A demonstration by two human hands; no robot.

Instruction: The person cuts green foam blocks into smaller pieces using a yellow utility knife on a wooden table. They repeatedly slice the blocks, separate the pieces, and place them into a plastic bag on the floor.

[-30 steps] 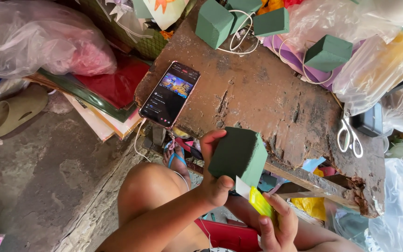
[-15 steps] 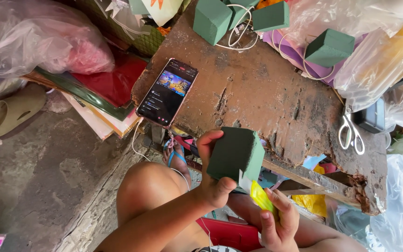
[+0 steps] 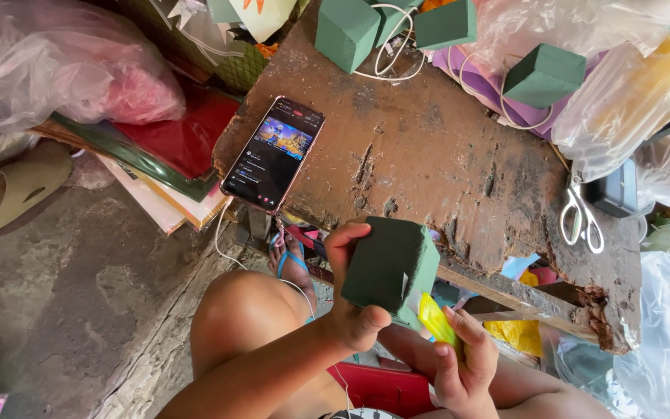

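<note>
- My left hand (image 3: pixel 354 314) has tipped the dark green block of floral foam (image 3: pixel 388 268) a little lower since a moment ago; the block stays just off the table's near edge, above my knee.
- Left fingers are wrapped round it, thumb under the near corner, fingertips over the far side.
- My right hand (image 3: pixel 459 365) is curled shut on a yellow-handled tool (image 3: pixel 437 320), probably a cutter; its tip meets the block's lower face, though the blade is hidden.
- On the worn brown wooden table (image 3: pixel 443 163): a lit black smartphone (image 3: pixel 274 154) to the left, white-handled scissors (image 3: pixel 581 217) to the right, three more green foam blocks (image 3: pixel 543 74) at the far edge.
</note>
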